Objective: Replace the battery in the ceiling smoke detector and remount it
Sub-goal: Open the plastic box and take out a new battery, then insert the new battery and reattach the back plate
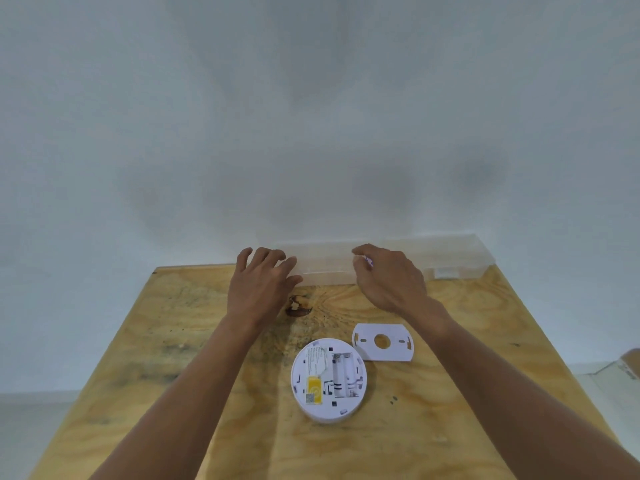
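Observation:
A round white smoke detector (328,379) lies back-up on the plywood table (180,358), its battery bay open and empty beside a yellow label. Its white mounting plate (383,342) lies flat just to the right and behind it. A clear plastic box (433,252) stands at the table's far edge against the wall. My left hand (259,284) hovers at the box's left end with fingers spread and nothing in it. My right hand (388,278) is curled over the box's front; something small and purple shows at its fingertips, too hidden to identify.
A white wall rises directly behind the table. A dark knot (298,306) marks the wood between my wrists. Floor shows past the table's left and right edges, with a brown cardboard corner (632,362) at the far right.

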